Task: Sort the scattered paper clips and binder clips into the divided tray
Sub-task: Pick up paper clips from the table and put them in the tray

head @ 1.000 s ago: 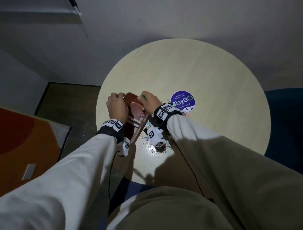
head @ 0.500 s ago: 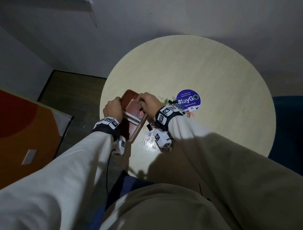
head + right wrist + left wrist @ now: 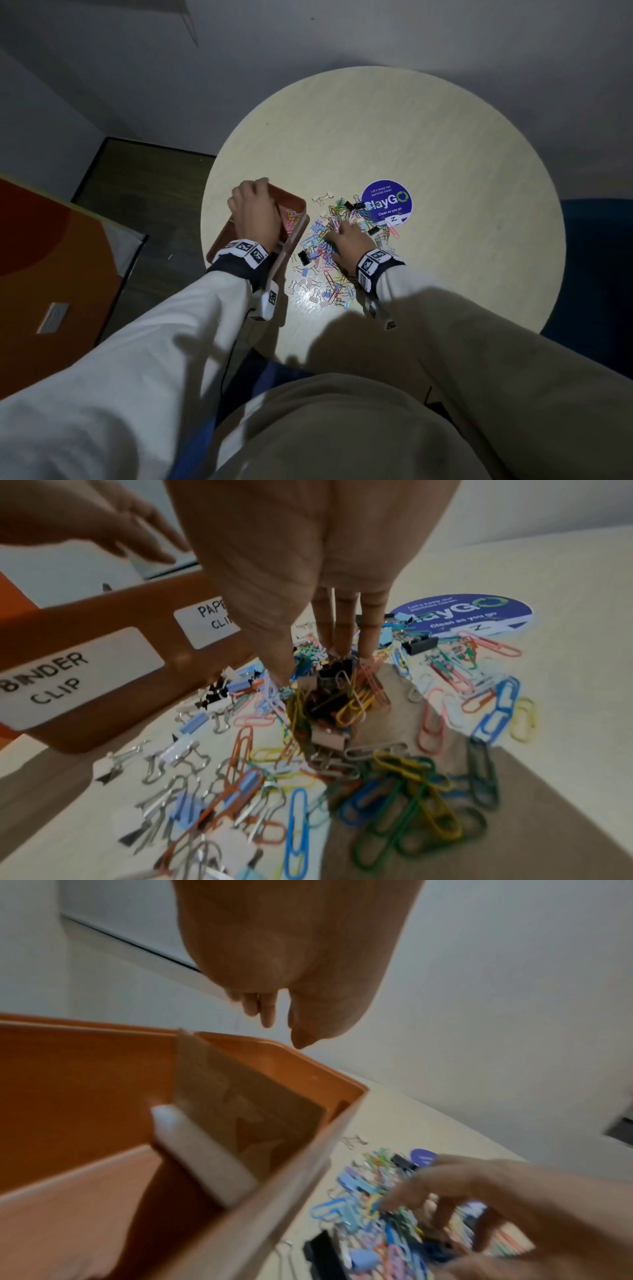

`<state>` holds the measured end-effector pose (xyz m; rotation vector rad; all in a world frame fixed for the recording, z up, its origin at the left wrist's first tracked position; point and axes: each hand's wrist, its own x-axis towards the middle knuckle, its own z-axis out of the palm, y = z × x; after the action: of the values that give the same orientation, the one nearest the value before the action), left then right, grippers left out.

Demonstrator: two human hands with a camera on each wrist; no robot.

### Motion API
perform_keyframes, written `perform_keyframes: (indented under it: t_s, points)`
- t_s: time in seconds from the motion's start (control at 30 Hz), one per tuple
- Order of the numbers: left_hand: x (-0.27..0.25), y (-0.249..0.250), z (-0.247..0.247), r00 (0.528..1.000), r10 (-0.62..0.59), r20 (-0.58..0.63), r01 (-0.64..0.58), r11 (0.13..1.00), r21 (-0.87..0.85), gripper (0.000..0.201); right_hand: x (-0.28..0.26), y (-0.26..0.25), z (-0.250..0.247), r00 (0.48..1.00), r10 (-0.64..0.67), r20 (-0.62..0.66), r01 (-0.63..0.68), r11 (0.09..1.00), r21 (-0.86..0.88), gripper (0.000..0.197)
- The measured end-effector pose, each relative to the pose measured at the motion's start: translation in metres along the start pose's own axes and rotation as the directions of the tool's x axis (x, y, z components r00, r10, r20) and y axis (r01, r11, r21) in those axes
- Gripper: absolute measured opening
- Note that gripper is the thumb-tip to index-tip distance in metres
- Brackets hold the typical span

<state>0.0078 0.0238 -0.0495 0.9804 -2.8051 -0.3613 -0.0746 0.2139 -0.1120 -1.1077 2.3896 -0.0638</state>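
An orange divided tray (image 3: 298, 219) lies at the table's left edge, with a few coloured paper clips (image 3: 293, 217) in its far compartment. Its side wall (image 3: 161, 607) carries labels reading BINDER CLIP and PAPER CLIP. A cardboard divider (image 3: 240, 1110) stands inside. My left hand (image 3: 255, 216) hovers over the tray, fingers (image 3: 267, 1015) loose and holding nothing. Right of the tray spreads the pile of paper clips and binder clips (image 3: 322, 270). My right hand (image 3: 315, 666) reaches down into it, thumb and fingertips pinching a clump of paper clips with a black binder clip (image 3: 337, 666) in it.
A round purple sticker (image 3: 387, 204) lies on the pale round table (image 3: 445, 137) just beyond the pile. The table's far and right parts are bare. A dark floor and an orange panel (image 3: 51, 257) lie to the left, a blue seat (image 3: 599, 274) to the right.
Both hands were at the tilted tray; now the tray lies flat under my left hand. My right hand has moved right into the clip pile and pinched a clump.
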Motion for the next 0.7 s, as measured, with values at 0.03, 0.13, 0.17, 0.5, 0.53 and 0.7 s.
perform_keyframes:
  t_s: [0.03,0.13,0.17,0.5,0.53,0.7]
  points:
    - [-0.004,0.012,0.0,0.998,0.061,-0.01,-0.061,0.998,0.001,0.043,-0.002,-0.001,0.003,1.0,0.0,-0.018,0.0,1.0,-0.01,0.05]
    - [-0.023,0.045,0.008,0.973,0.223,0.061,-0.219,0.973,-0.074,0.037,-0.008,0.0,0.009,0.998,0.019,-0.064,-0.02,1.0,-0.016,0.043]
    - [-0.03,0.054,0.012,0.959,0.263,0.103,-0.251,0.961,-0.12,0.032,-0.01,0.001,0.011,0.998,0.035,-0.06,-0.036,0.999,-0.011,0.041]
    - [-0.067,0.063,0.07,0.83,0.198,0.521,-0.245,0.969,0.021,0.042,-0.035,0.019,0.025,0.987,0.153,-0.048,-0.144,0.978,0.15,0.021]
    - [-0.067,0.063,0.075,0.832,0.199,0.517,-0.25,0.968,0.03,0.04,-0.038,0.021,0.026,0.986,0.159,-0.05,-0.149,0.976,0.159,0.02]
    - [-0.065,0.065,0.085,0.831,0.223,0.511,-0.298,0.952,0.07,0.04,-0.044,0.024,0.029,0.985,0.167,-0.045,-0.157,0.974,0.164,0.018]
